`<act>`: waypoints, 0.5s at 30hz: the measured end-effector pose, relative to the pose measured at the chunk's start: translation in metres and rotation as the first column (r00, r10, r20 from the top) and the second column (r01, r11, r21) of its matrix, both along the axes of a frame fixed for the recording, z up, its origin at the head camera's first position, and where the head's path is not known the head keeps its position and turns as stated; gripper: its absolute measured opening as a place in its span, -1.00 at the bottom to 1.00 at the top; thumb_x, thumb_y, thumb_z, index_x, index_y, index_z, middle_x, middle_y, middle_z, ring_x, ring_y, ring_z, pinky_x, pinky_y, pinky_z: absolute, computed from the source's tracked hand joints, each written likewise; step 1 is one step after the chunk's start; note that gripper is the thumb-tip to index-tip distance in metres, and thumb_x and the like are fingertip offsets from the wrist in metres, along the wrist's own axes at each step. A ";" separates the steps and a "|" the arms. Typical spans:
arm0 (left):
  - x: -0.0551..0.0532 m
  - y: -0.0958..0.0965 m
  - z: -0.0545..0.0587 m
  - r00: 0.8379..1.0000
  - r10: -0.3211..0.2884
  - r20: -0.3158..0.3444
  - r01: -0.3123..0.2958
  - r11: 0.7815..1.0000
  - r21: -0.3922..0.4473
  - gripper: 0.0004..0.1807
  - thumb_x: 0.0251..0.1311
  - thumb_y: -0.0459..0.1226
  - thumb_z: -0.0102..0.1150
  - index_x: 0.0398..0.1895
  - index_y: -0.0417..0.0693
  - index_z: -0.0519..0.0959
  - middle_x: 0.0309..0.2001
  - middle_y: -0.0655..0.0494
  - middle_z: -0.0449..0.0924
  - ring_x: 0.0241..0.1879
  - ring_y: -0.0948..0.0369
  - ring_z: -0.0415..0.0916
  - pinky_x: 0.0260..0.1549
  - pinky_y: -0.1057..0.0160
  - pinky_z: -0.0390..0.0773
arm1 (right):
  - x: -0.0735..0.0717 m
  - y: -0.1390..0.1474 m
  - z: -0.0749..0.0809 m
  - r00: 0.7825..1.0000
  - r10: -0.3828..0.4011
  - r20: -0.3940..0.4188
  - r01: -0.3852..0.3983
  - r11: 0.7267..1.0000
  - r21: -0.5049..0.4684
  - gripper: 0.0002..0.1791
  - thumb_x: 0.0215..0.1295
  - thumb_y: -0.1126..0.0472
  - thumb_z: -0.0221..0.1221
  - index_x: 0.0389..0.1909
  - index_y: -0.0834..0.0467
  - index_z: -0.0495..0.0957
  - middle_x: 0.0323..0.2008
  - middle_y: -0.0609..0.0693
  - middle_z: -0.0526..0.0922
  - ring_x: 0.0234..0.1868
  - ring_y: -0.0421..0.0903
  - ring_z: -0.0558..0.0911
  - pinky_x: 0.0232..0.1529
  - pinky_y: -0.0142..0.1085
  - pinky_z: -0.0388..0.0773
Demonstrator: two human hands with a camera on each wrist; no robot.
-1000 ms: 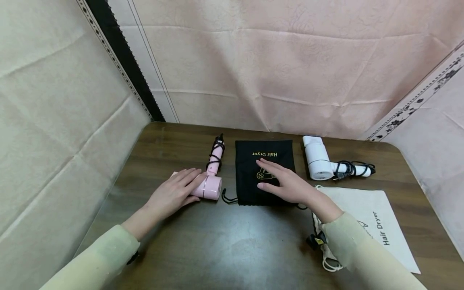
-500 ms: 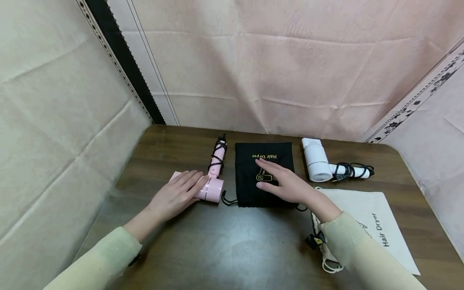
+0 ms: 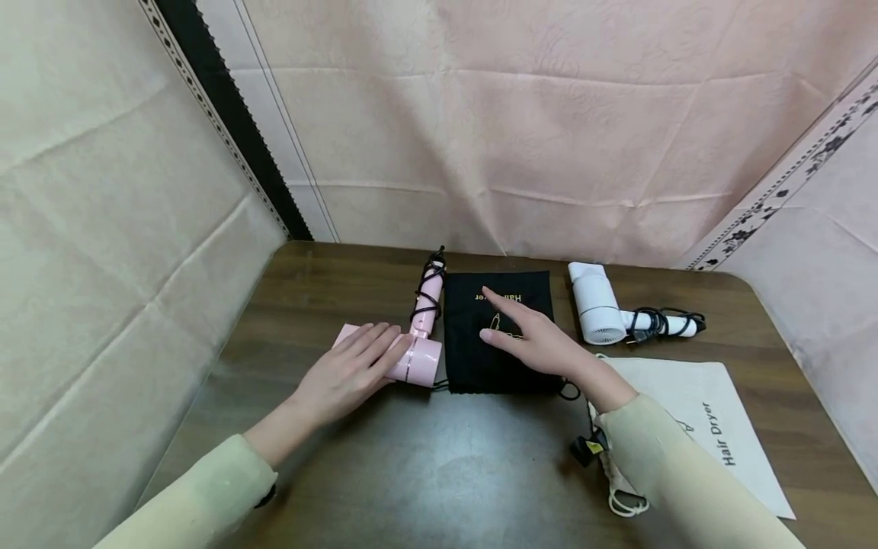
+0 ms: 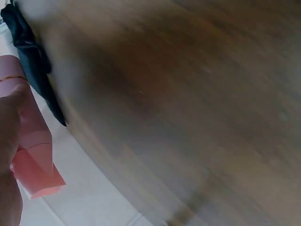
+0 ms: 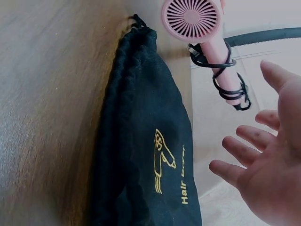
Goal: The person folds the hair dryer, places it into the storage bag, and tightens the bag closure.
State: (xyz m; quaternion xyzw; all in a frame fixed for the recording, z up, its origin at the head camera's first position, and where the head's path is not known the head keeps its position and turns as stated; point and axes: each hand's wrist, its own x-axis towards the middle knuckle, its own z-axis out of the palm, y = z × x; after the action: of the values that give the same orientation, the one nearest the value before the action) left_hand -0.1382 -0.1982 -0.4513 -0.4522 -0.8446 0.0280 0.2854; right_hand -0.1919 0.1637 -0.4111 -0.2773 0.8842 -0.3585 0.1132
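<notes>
While left hand (image 3: 351,371) grips pink hair dryer (image 3: 424,362) by barrel, fingers clamped across it, right hand (image 3: 545,341) hovers over black bag (image 3: 473,358), fingers apart. Dryer just left of bag, handle pointing toward far curtain (image 3: 384,130), black cord (image 5: 217,65) wound round it. White dryer (image 3: 595,309) at far right; white bag (image 3: 686,389) nearer, partly under right sleeve (image 3: 658,450).

Pink dryer (image 3: 425,362), gold-printed black pouch (image 3: 479,367)
</notes>
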 end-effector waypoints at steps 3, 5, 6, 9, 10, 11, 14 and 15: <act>0.002 0.008 0.004 1.000 -0.011 -0.006 0.011 1.000 0.001 -0.27 0.34 -0.15 0.43 0.50 -0.23 0.42 0.32 -0.20 0.59 0.28 -0.13 0.60 0.35 -0.08 0.55 | -0.003 -0.003 0.000 1.000 -0.013 0.021 0.014 0.999 -0.039 -0.16 0.64 -0.11 0.13 0.75 -0.06 -0.01 0.70 0.00 0.11 0.67 0.12 0.16 0.58 0.21 0.22; 0.003 0.013 0.005 1.000 -0.025 -0.006 0.025 1.000 0.009 -0.30 0.38 -0.15 0.39 0.50 -0.22 0.43 0.31 -0.20 0.59 0.28 -0.13 0.60 0.35 -0.07 0.55 | -0.005 -0.006 -0.001 0.999 -0.021 0.045 0.024 0.997 -0.075 -0.16 0.65 -0.11 0.12 0.76 -0.06 -0.05 0.71 -0.01 0.08 0.68 0.08 0.15 0.59 0.17 0.21; 0.003 0.015 0.005 0.999 -0.032 -0.009 0.032 0.999 0.013 -0.35 0.44 -0.15 0.32 0.50 -0.22 0.43 0.31 -0.19 0.59 0.28 -0.13 0.60 0.35 -0.07 0.55 | -0.005 -0.008 -0.001 0.998 -0.026 0.058 0.031 0.995 -0.092 -0.15 0.65 -0.11 0.11 0.76 -0.07 -0.07 0.71 -0.01 0.07 0.68 0.06 0.14 0.58 0.15 0.23; 0.003 0.022 0.005 0.998 -0.053 -0.031 0.054 0.998 0.025 -0.50 0.66 -0.14 -0.01 0.48 -0.22 0.45 0.30 -0.18 0.60 0.27 -0.12 0.60 0.34 -0.06 0.56 | -0.007 -0.014 -0.001 0.995 -0.046 0.084 0.057 0.989 -0.134 -0.12 0.65 -0.13 0.10 0.77 -0.09 -0.14 0.73 -0.03 -0.02 0.70 0.02 0.10 0.57 0.09 0.27; 0.004 0.024 0.006 0.997 -0.059 -0.043 0.061 0.998 0.030 -0.52 0.71 -0.14 -0.11 0.48 -0.22 0.46 0.29 -0.18 0.60 0.26 -0.12 0.61 0.33 -0.06 0.57 | -0.007 -0.015 -0.001 0.995 -0.052 0.087 0.064 0.987 -0.144 -0.11 0.66 -0.12 0.10 0.77 -0.09 -0.16 0.74 -0.03 -0.05 0.70 0.03 0.08 0.58 0.09 0.26; 0.004 0.026 0.006 0.997 -0.062 -0.051 0.064 0.997 0.033 -0.51 0.74 -0.14 -0.22 0.47 -0.22 0.46 0.29 -0.18 0.61 0.26 -0.11 0.61 0.33 -0.06 0.57 | -0.007 -0.016 -0.001 0.995 -0.058 0.087 0.071 0.986 -0.153 -0.11 0.66 -0.12 0.10 0.77 -0.08 -0.17 0.74 -0.02 -0.08 0.71 0.05 0.07 0.58 0.09 0.26; 0.005 0.031 0.008 0.994 -0.070 -0.078 0.073 0.997 0.040 -0.48 0.77 -0.14 -0.35 0.46 -0.21 0.49 0.28 -0.16 0.62 0.26 -0.10 0.61 0.32 -0.05 0.58 | -0.009 -0.020 -0.002 0.994 -0.076 0.082 0.090 0.978 -0.186 -0.09 0.66 -0.09 0.10 0.77 -0.03 -0.21 0.75 0.02 -0.15 0.71 0.10 0.03 0.57 0.13 0.24; 0.006 0.033 0.009 0.994 -0.072 -0.086 0.076 0.996 0.040 -0.48 0.77 -0.15 -0.35 0.45 -0.20 0.50 0.27 -0.16 0.63 0.26 -0.10 0.62 0.32 -0.05 0.58 | -0.009 -0.020 -0.003 0.994 -0.081 0.078 0.095 0.975 -0.199 -0.08 0.66 -0.08 0.11 0.77 -0.01 -0.22 0.75 0.04 -0.16 0.71 0.12 0.02 0.57 0.14 0.23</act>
State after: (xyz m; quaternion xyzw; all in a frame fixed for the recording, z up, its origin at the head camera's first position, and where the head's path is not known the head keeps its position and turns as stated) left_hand -0.1322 -0.1653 -0.4426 -0.4752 -0.8148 0.0184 0.3315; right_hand -0.2013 0.1433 -0.4139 -0.2351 0.8501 -0.4606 0.0992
